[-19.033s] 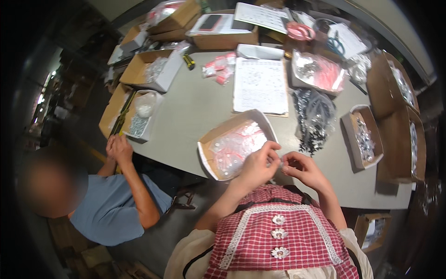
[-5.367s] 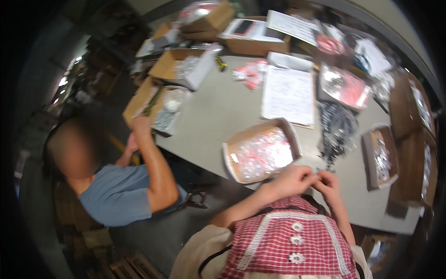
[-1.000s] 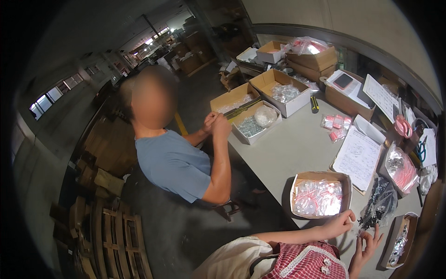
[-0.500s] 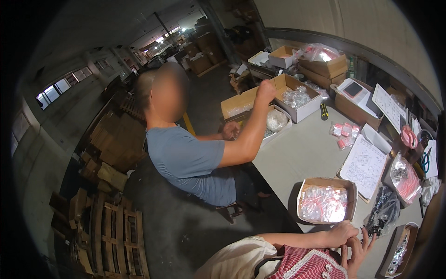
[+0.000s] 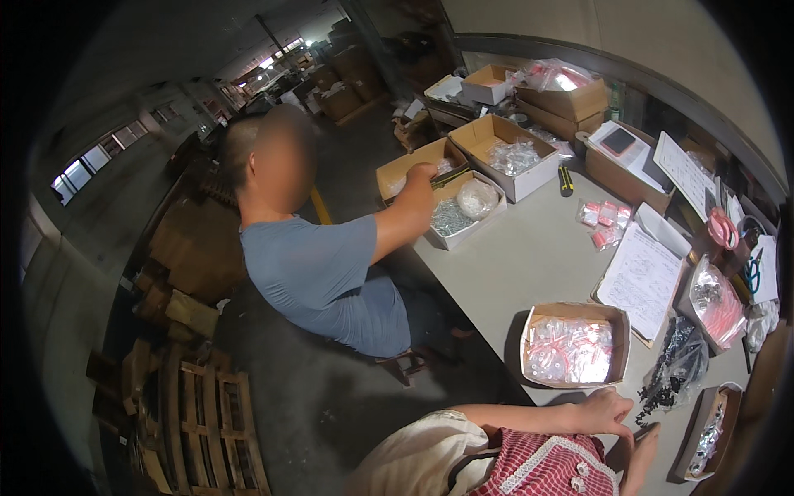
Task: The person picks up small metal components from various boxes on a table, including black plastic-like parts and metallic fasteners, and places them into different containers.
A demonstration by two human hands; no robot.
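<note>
My left hand (image 5: 604, 411) reaches in from the lower edge, its fingers bent and pressed together at the tips. Just below it, my right hand (image 5: 640, 456) almost meets those fingertips, its own fingers drawn together. Whatever lies between them is too small to make out. Beside the hands, small black screw-like pieces (image 5: 656, 402) spill from a clear plastic bag (image 5: 691, 357). Beyond my left hand stands a carton (image 5: 625, 355) full of small clear bags with red edges and pale washer-like parts. A narrow box of shiny metal parts (image 5: 709, 438) is to the right.
Across the table corner, a seated co-worker in a blue shirt (image 5: 306, 256) reaches into open boxes (image 5: 447, 240) of metal parts. A clipboard of written sheets (image 5: 637, 285), a yellow-black cutter (image 5: 566, 181) and red-edged bags (image 5: 604, 217) lie on the table (image 5: 488, 285). Wooden pallets (image 5: 215, 422) stand left.
My right hand's spread fingers have drawn together and lowered; my left fingers now point down toward them. The co-worker's raised hand has dropped into a box. The view has shifted slightly.
</note>
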